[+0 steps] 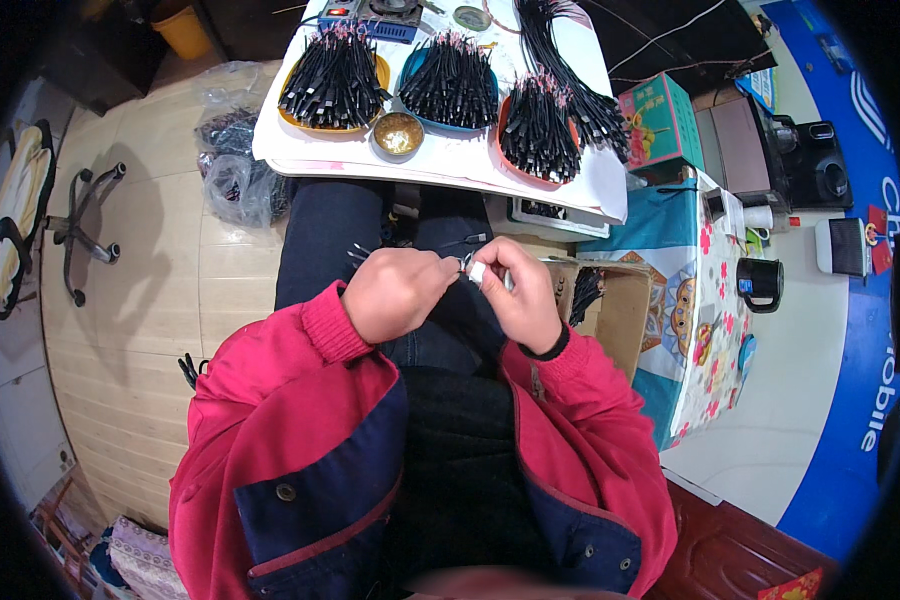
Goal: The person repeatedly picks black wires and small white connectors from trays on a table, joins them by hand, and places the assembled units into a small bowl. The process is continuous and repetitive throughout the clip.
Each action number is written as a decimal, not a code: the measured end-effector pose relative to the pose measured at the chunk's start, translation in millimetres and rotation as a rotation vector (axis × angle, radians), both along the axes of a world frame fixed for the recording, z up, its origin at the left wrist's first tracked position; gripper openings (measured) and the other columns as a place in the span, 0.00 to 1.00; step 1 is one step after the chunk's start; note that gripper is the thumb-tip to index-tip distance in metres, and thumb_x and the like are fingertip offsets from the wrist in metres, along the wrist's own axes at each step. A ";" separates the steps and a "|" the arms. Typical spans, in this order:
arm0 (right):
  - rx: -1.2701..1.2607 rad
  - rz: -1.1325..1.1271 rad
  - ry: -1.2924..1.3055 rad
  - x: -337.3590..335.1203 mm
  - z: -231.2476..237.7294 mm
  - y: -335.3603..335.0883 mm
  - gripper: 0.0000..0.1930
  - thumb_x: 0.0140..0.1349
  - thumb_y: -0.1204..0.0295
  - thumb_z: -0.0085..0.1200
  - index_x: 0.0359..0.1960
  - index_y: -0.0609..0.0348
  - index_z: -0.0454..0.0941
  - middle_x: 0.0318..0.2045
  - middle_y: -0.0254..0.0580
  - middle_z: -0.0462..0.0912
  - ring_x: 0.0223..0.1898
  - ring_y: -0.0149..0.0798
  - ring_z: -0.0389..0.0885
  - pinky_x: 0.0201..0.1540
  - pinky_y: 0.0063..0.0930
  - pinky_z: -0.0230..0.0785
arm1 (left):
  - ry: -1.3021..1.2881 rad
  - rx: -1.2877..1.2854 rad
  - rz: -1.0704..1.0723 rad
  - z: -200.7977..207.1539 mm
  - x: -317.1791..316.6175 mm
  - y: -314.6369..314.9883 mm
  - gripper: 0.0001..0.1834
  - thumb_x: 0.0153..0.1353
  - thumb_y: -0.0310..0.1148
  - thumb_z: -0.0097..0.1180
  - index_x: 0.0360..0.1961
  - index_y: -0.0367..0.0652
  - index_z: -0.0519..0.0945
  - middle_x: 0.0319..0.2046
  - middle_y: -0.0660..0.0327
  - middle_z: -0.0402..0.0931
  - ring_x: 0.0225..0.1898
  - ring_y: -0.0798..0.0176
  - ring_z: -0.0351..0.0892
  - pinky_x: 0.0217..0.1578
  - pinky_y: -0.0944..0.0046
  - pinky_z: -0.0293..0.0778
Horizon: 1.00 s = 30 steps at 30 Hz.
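Observation:
Over my lap, my left hand (395,292) is closed round several thin black cables, whose ends poke out past its knuckles. One black cable (465,242) with a plug-like tip sticks out between the two hands. My right hand (522,298) pinches a small white piece (477,272) between thumb and fingers, close against the left fingertips. What exactly the fingertips touch there is partly hidden. Ahead on the white table, bundles of short black cables (332,85) with pinkish wire ends fill a yellow tray, a blue tray (407,72) and an orange-red tray (503,150).
A round tin (398,133) with amber contents stands at the table's near edge. Longer black cables (570,60) lie at its right. To my right are a cardboard box (620,320), a green carton (660,125) and a black mug (760,284). A wheeled chair (85,225) stands left.

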State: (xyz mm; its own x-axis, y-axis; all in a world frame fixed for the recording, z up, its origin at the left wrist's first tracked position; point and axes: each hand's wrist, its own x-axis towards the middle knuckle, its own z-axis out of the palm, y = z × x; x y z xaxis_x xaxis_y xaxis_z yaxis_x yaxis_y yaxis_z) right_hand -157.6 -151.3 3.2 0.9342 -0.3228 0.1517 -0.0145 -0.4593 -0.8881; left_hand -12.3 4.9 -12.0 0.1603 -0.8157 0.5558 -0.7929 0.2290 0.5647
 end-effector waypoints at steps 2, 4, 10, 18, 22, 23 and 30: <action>0.732 -0.031 0.212 -0.7 -6.1 -0.3 0.05 0.62 0.76 0.54 0.36 0.63 0.75 0.30 0.34 0.76 0.30 0.31 0.73 0.35 0.23 0.66 | -0.110 0.008 0.019 -3.0 -1.3 -0.2 0.05 0.58 0.24 0.58 0.35 0.34 0.80 0.23 0.56 0.76 0.25 0.56 0.79 0.25 0.60 0.74; 0.992 -0.059 0.387 -1.5 -6.6 -0.3 0.07 0.69 0.72 0.50 0.41 0.63 0.74 0.32 0.31 0.77 0.35 0.25 0.73 0.40 0.19 0.65 | -0.035 0.003 0.011 -5.2 -1.3 -1.6 0.05 0.58 0.24 0.58 0.35 0.34 0.80 0.23 0.56 0.76 0.25 0.56 0.79 0.25 0.59 0.74; -0.371 0.019 -0.113 -1.3 14.4 -6.3 0.12 0.53 0.76 0.62 0.39 0.62 0.77 0.34 0.42 0.78 0.37 0.40 0.76 0.40 0.29 0.69 | 0.712 0.171 -0.086 -3.0 3.1 -0.7 0.05 0.59 0.24 0.59 0.35 0.34 0.83 0.21 0.54 0.79 0.22 0.59 0.79 0.24 0.64 0.73; 0.121 -0.006 0.067 7.5 2.7 -0.1 0.08 0.55 0.79 0.57 0.38 0.62 0.76 0.32 0.40 0.78 0.38 0.39 0.77 0.39 0.30 0.69 | 0.422 0.036 -0.007 -3.3 3.0 -2.9 0.06 0.60 0.26 0.59 0.36 0.34 0.83 0.20 0.58 0.79 0.22 0.69 0.78 0.25 0.68 0.73; 0.111 0.099 0.030 4.0 16.1 -11.2 0.10 0.59 0.77 0.56 0.43 0.63 0.75 0.39 0.39 0.78 0.39 0.32 0.76 0.39 0.22 0.68 | 1.047 0.297 -0.295 -1.9 13.4 2.2 0.07 0.64 0.27 0.57 0.37 0.33 0.82 0.24 0.61 0.80 0.25 0.72 0.77 0.26 0.73 0.70; 0.015 0.097 -0.016 2.1 21.2 -13.0 0.12 0.59 0.77 0.57 0.44 0.64 0.75 0.41 0.40 0.78 0.39 0.32 0.76 0.39 0.21 0.67 | 1.215 0.324 -0.391 -1.4 15.9 2.6 0.08 0.65 0.28 0.56 0.38 0.33 0.82 0.25 0.62 0.80 0.26 0.73 0.76 0.26 0.74 0.70; -0.210 0.202 -0.223 7.3 26.8 -2.2 0.11 0.50 0.82 0.61 0.37 0.60 0.78 0.36 0.42 0.80 0.38 0.47 0.78 0.42 0.35 0.71 | 1.537 0.382 -0.585 0.8 14.6 3.6 0.08 0.66 0.28 0.55 0.39 0.33 0.81 0.25 0.62 0.78 0.25 0.77 0.72 0.24 0.78 0.62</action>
State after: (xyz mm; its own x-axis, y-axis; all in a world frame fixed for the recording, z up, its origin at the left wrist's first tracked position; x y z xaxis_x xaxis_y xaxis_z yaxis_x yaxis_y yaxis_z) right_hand -150.4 -153.6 30.1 0.9123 -0.0752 0.4025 0.2789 -0.6057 -0.7452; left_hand 2.3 8.5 -11.2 -0.0241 -0.9987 -0.0456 0.6402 -0.0504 0.7665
